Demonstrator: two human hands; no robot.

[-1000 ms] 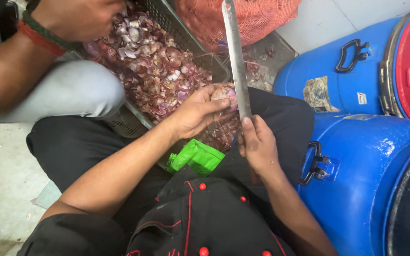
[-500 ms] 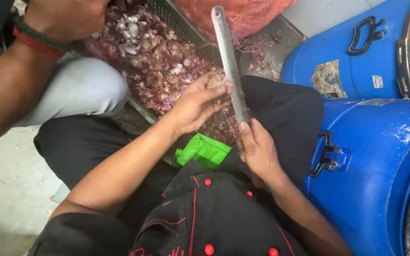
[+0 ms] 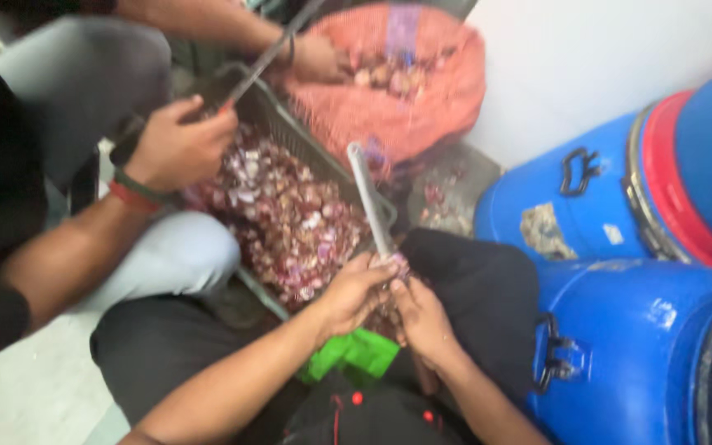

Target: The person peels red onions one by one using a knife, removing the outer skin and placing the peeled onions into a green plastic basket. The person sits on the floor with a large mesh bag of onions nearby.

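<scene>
The left hand (image 3: 354, 295) and the right hand (image 3: 423, 320) meet over the person's lap, with a long knife (image 3: 370, 206) sticking up between them. A crate (image 3: 290, 216) of onion peels lies ahead and to the left. Behind it sits a net sack (image 3: 409, 99). Big barrels (image 3: 620, 272) stand on the right. Another person's hand (image 3: 179, 144) is over the crate's far left side.

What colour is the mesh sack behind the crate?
Orange-red; the mesh sack shows best in the head view, beyond the crate.
</scene>
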